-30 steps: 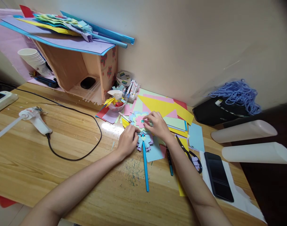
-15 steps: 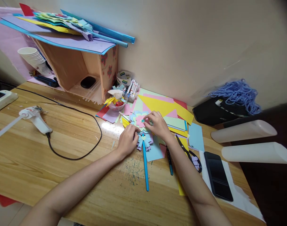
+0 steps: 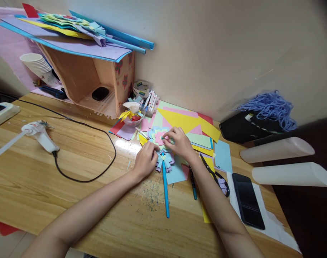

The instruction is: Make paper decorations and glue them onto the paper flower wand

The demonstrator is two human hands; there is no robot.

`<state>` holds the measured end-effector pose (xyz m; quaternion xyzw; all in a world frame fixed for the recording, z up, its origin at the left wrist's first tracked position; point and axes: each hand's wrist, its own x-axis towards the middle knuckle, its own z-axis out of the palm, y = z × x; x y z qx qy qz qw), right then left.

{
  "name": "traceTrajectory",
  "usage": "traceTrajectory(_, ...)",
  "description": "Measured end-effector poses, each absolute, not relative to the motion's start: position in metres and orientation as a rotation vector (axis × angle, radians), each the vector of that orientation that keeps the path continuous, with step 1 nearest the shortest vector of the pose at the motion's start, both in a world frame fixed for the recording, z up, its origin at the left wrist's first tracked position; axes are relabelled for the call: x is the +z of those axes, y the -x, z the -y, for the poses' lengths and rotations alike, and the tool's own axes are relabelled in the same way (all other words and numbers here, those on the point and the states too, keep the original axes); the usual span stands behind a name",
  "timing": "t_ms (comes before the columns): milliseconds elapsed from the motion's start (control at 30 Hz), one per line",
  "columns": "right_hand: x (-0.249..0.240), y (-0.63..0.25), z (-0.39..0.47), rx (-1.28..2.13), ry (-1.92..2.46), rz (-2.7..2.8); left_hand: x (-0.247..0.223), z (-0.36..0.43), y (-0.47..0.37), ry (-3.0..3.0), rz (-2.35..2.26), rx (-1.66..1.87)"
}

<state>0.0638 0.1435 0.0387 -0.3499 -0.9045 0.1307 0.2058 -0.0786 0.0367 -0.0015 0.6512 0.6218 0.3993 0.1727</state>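
A layered paper flower lies on the table, pink at its middle over pale green and blue layers. Below it, a pleated blue and purple paper piece joins a blue paper stem that points toward me. My left hand rests at the flower's lower left, fingers curled and pressed on its edge. Over the pink middle, my right hand has thumb and fingertips pinched together. A tiny teal bit shows at those fingertips, too small to name.
A glue gun with a black cord lies left. Scissors, a pen and a phone lie right. Behind stand a bowl of scraps, coloured paper sheets and a cardboard box.
My right fingertips have shifted slightly left over the pink middle, covering more of it. My left hand and the flower look the same.
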Motion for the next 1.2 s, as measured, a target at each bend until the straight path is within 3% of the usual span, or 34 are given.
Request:
traceTrajectory(300, 0.044, -0.066, -0.141, 0.429, 0.999, 2.427, 0.001, -0.036, 0.079, -1.828, -1.752, 1.143)
traceTrajectory(500, 0.052, -0.098, -0.088, 0.841, 1.603, 2.190, -0.002, -0.036, 0.080, -1.780, -1.746, 1.184)
traceTrajectory(667, 0.031, -0.105, -0.025, 1.096, 1.821, 2.195, -0.004, -0.037, 0.080, -1.773, -1.741, 1.213)
traceTrajectory(1200, 0.027, -0.091, -0.005, 0.758, 1.597, 1.885, -0.009, -0.042, 0.093, -1.476, -1.861, 1.588)
